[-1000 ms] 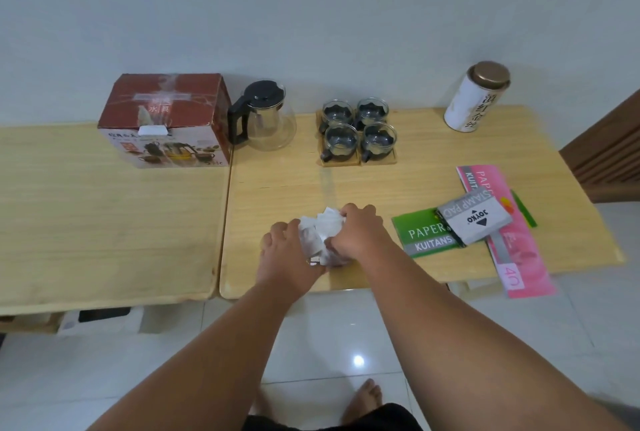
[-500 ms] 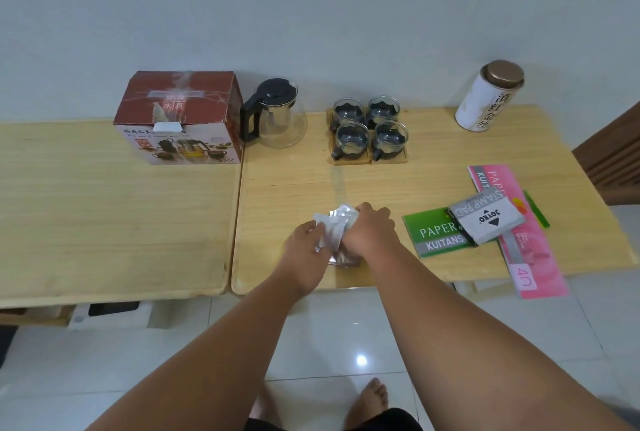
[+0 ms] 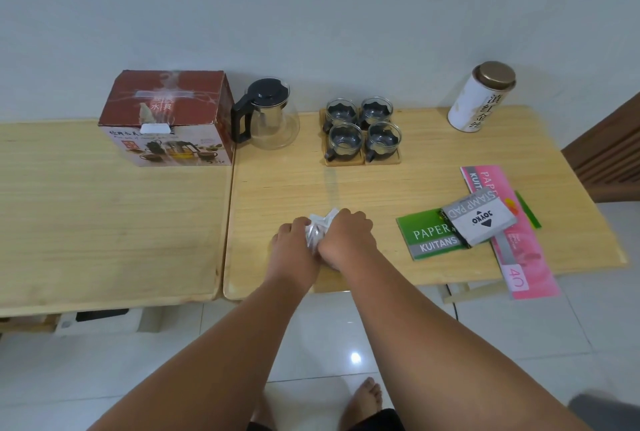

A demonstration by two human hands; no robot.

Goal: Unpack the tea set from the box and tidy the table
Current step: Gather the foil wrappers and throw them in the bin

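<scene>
My left hand (image 3: 294, 245) and my right hand (image 3: 348, 236) press together around a crumpled wad of white wrapping (image 3: 317, 228) near the front edge of the right table (image 3: 398, 181). Only a small part of the wad shows between the fingers. At the back stands the closed red tea-set box (image 3: 166, 119), on the left table by the seam. Beside it is a glass teapot (image 3: 268, 115) with a black lid and handle. Several glass cups (image 3: 362, 127) sit on wooden coasters to its right.
A white tin with a bronze lid (image 3: 479, 96) stands at the back right. A green receipt book (image 3: 427, 233), a grey stamp-pad box (image 3: 479, 217) and a pink paper pack (image 3: 509, 223) lie at the right, the pink one overhanging the front edge. Wooden slats (image 3: 609, 150) stand far right.
Both hands have squeezed the white wrapping into a smaller wad; less of it shows now. The view has shifted slightly.
</scene>
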